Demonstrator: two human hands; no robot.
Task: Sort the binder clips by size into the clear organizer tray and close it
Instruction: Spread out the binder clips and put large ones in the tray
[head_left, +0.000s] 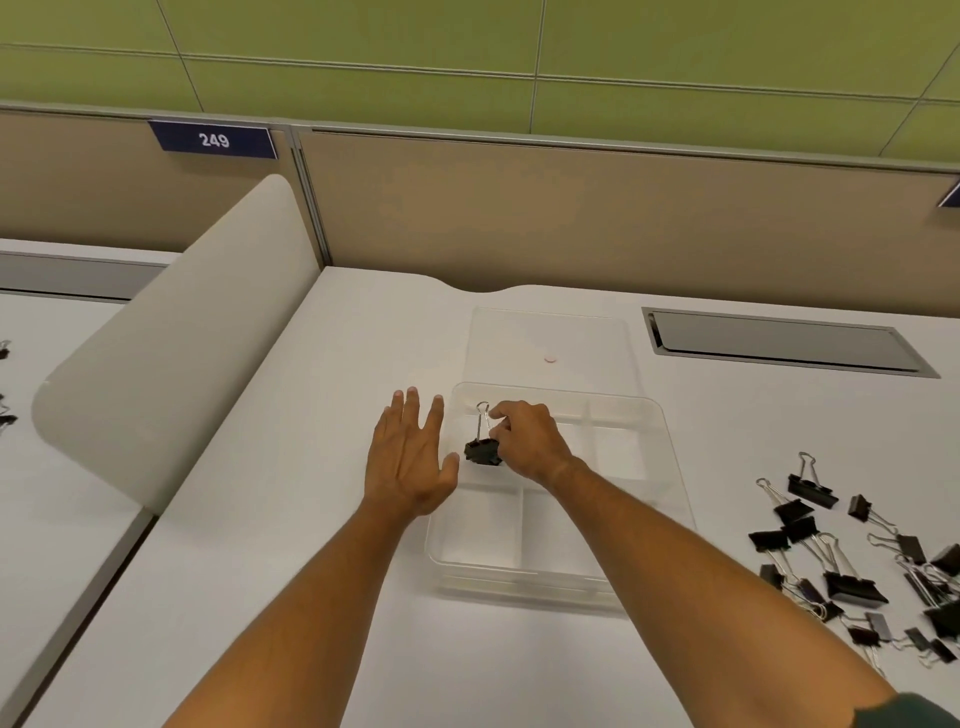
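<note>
— Where's the clip now?

— My right hand (524, 441) pinches one binder clip (484, 450) by its wire handles, just left of frame centre, over the far-left compartment of the clear organizer tray (670, 467). Its long axis stands nearly upright, black body down.

— And the other hand?

— My left hand (410, 457) lies flat, fingers spread, holding nothing, just beside the tray's left wall. The right is nearer; the loose pile of clips (852, 561) waits at lower right, lid (597, 332) behind the tray
</note>
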